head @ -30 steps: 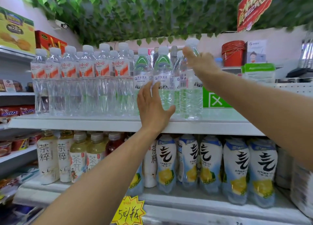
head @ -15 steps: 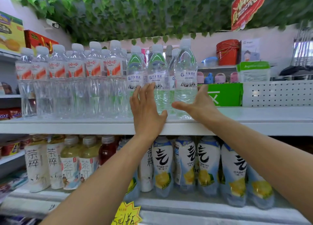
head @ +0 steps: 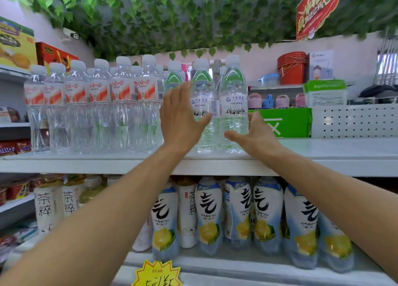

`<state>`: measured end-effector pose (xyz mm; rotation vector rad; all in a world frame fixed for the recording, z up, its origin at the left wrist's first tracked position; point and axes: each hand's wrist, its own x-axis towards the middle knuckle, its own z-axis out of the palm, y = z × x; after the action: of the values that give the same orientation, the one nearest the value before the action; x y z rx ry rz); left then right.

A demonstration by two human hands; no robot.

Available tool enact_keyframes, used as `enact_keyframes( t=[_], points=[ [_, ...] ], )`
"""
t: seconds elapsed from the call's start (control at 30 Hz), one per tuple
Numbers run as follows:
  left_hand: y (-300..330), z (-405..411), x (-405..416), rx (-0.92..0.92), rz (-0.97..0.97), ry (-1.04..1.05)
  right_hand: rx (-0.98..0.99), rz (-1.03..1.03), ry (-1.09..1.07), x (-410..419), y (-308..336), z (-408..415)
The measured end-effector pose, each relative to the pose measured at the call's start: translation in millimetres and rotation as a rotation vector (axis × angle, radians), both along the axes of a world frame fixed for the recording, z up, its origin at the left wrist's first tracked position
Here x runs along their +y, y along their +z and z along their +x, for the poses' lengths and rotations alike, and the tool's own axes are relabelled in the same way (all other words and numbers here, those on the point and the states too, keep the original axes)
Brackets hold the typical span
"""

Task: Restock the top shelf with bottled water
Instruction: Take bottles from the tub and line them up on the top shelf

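Up on the top shelf (head: 323,156), near its front edge, a row of water bottles stands upright, and both hands reach among the green-shouldered ones at the row's right end. The left hand (head: 181,121) is raised flat, fingers straight and close together, palm toward the bottles; it covers the lower part of a green-topped bottle (head: 173,78) and its thumb lies against the middle bottle (head: 202,104) just to the right. The right hand (head: 255,134) sits lower, at the foot of the end bottle (head: 233,100), its thumb stretched left across the front of that bottle's clear base and its fingers reaching round the bottle's right side, where they are partly hidden; the grip is wide and loose, cupping rather than clamping. The end bottle stands between the two hands, touching its neighbour, with bare shelf to its right. To the left, the red-labelled bottles (head: 120,91) fill the shelf toward its left end. Behind the bare stretch sits a green box (head: 288,121) against a white pegboard panel (head: 355,121). On the shelf below, lemon drink bottles (head: 209,214) stand in a row under the hands.
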<state>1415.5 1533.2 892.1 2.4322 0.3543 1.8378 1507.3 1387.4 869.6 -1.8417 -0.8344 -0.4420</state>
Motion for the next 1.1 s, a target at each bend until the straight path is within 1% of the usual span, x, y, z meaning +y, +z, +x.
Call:
enact_keyframes(
  t=[0.03, 0.1, 0.17, 0.2, 0.33, 0.47, 0.57, 0.67, 0.7, 0.77, 0.83, 0.97, 1.03, 1.1],
  points=[
    [14.7, 0.1, 0.9, 0.047, 0.057, 0.012, -0.005, -0.003, -0.003, 0.8, 0.0, -0.2],
    [38.6, 1.6, 1.9, 0.205, 0.147, 0.096, -0.016, -0.019, -0.015, 3.1, 0.4, -0.4],
    [49.1, 3.7, 3.0, 0.33, 0.154, 0.157, -0.022, -0.04, -0.026, 5.7, 1.1, -0.5],
    [50.1, 4.4, 4.1, 0.348, 0.142, 0.155, -0.023, -0.045, -0.026, 6.6, 1.4, -1.4],
    [45.8, 6.0, 7.1, 0.31, 0.112, 0.092, -0.027, -0.065, -0.026, 8.7, 2.0, -1.3],
    [45.7, 5.3, 4.7, 0.319, 0.095, 0.088, -0.022, -0.08, -0.023, 7.9, 2.6, -3.3],
    [40.6, -0.4, -1.9, 0.315, 0.091, 0.076, 0.012, -0.137, -0.007, 4.1, 4.0, -1.6],
    [17.6, -14.4, -12.3, 0.249, 0.072, -0.031, 0.037, -0.193, 0.003, -10.7, -2.7, -5.9],
    [5.4, -21.2, -16.3, 0.221, 0.059, -0.069, 0.011, -0.196, -0.022, -18.0, -7.3, -10.4],
    [-21.4, -36.8, -24.8, 0.195, 0.033, -0.137, -0.113, -0.177, -0.095, -32.4, -18.9, -22.2],
    [-47.8, -56.5, -33.3, 0.208, -0.006, -0.219, -0.234, -0.148, -0.135, -45.6, -32.0, -37.6],
    [-99.5, -101.0, -52.8, 0.234, -0.168, -0.411, -0.411, -0.11, -0.192, -67.6, -64.4, -74.3],
    [-127.1, -114.5, -61.4, 0.27, -0.214, -0.469, -0.446, -0.099, -0.197, -76.1, -86.4, -94.6],
    [-155.4, -119.6, -66.8, 0.343, -0.234, -0.502, -0.43, -0.13, -0.18, -81.2, -113.3, -111.9]
  ],
)
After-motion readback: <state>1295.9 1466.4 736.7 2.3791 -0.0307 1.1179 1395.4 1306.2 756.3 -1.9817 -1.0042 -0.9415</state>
